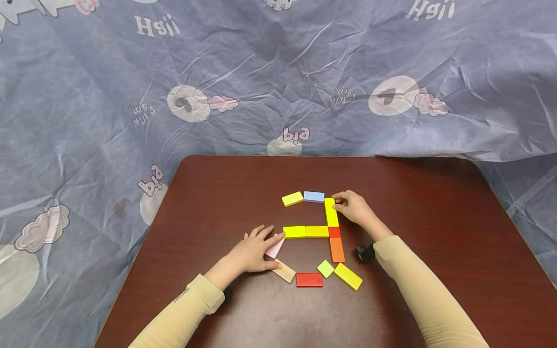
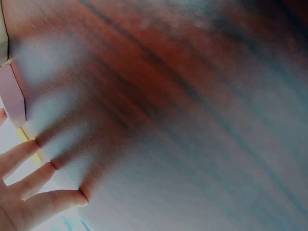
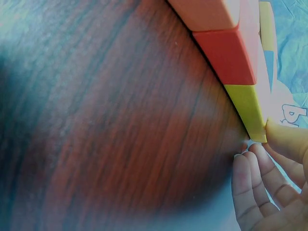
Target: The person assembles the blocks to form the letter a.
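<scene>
Rectangular blocks lie on the table in a shape like a lowercase "a". My left hand (image 1: 252, 252), fingers spread, rests over the left side of it. Its index fingertip is by the pink block (image 1: 274, 248), and its thumb touches the plain wooden block (image 1: 285, 272). My right hand (image 1: 354, 209) is at the far right corner, its thumb and fingertips touching the end of a long yellow block (image 1: 331, 216). In the right wrist view that yellow block (image 3: 247, 108) stands in line with a red block (image 3: 228, 53); my right thumb is against its end, the other fingertips just beyond.
Two yellow blocks (image 1: 306, 232) form the middle bar. A blue block (image 1: 314, 196) and a short yellow one (image 1: 292, 199) lie at the far side. Nearer are an orange block (image 1: 337, 250), a green square (image 1: 325, 268), a red block (image 1: 309, 280) and a tilted yellow one (image 1: 348, 276).
</scene>
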Available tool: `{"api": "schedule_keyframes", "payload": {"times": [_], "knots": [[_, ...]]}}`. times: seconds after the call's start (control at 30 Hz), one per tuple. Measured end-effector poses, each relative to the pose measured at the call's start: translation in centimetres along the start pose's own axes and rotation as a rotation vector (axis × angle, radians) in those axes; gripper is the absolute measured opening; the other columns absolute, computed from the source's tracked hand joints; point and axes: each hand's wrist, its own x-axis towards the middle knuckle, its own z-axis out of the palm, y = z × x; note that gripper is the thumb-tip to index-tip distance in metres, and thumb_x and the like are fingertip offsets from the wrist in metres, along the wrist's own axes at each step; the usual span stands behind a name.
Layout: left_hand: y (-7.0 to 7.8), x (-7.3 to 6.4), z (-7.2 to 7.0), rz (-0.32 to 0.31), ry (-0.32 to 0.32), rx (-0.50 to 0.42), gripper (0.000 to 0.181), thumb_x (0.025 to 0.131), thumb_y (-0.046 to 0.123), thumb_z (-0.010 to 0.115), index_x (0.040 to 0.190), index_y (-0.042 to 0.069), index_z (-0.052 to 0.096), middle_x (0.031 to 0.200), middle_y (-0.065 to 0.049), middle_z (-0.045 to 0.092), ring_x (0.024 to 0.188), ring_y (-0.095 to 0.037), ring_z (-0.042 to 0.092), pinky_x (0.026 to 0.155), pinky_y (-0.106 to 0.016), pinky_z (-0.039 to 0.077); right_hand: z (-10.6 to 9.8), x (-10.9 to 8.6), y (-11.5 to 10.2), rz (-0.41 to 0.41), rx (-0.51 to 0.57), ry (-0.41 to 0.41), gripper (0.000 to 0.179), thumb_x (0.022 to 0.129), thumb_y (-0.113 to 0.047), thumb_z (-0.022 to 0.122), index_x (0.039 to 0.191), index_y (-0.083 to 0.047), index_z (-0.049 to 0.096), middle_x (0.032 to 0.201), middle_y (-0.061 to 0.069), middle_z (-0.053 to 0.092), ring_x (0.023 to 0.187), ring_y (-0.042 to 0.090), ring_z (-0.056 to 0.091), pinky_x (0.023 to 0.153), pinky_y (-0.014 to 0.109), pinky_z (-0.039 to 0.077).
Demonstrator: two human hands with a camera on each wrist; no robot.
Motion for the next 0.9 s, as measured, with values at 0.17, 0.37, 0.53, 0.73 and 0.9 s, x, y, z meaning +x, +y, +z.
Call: {"api": "schedule_keyframes", "payload": {"times": [0.17,0.37,0.53,0.73,0.9], "knots": [[0.1,0.0,-0.1,0.002,-0.002,0.002,0.081,0.083,0.051,0.073,0.152,0.026,0.039,0.156,-0.017,0.035,0.143,-0.044,0.030,0.100,-0.073,0.035,-0.1,0.0,0.0,0.001,0.000,0.003,0.036,0.094,-0.013,0.066,0.127,0.001,0.062,0.105,0.017,0.060,0.087,0.027,0.055,0.078,0.039,0.047],[0.1,0.1,-0.2,0.000,-0.006,0.010,0.081,0.084,0.050,0.073,0.152,0.026,0.038,0.157,-0.017,0.035,0.143,-0.044,0.030,0.101,-0.072,0.035,-0.2,-0.1,-0.1,0.001,0.017,0.006,0.037,0.094,-0.013,0.065,0.128,0.002,0.062,0.106,0.017,0.061,0.089,0.028,0.056,0.079,0.039,0.047],[0.0,0.2,-0.3,0.003,-0.004,0.009,0.080,0.083,0.050,0.073,0.152,0.026,0.039,0.156,-0.017,0.035,0.143,-0.044,0.030,0.101,-0.072,0.035,-0.3,-0.2,0.1,0.008,0.042,0.014,0.037,0.095,-0.014,0.065,0.129,0.001,0.062,0.109,0.017,0.062,0.090,0.028,0.057,0.080,0.039,0.048],[-0.2,0.3,-0.3,-0.010,-0.002,0.005,0.081,0.083,0.051,0.073,0.152,0.028,0.038,0.156,-0.015,0.036,0.143,-0.043,0.031,0.101,-0.071,0.036,-0.4,-0.5,0.4,-0.020,0.035,0.047,0.037,0.095,-0.014,0.065,0.129,0.001,0.062,0.112,0.019,0.063,0.093,0.030,0.059,0.083,0.044,0.051],[-0.6,0.4,-0.8,-0.032,0.010,-0.016,0.080,0.085,0.053,0.070,0.153,0.028,0.037,0.154,-0.015,0.040,0.141,-0.041,0.036,0.101,-0.067,0.039,-1.3,-0.8,0.3,-0.013,0.022,0.065,0.038,0.097,-0.016,0.063,0.132,-0.001,0.060,0.123,0.021,0.061,0.101,0.034,0.059,0.090,0.050,0.050]]}}
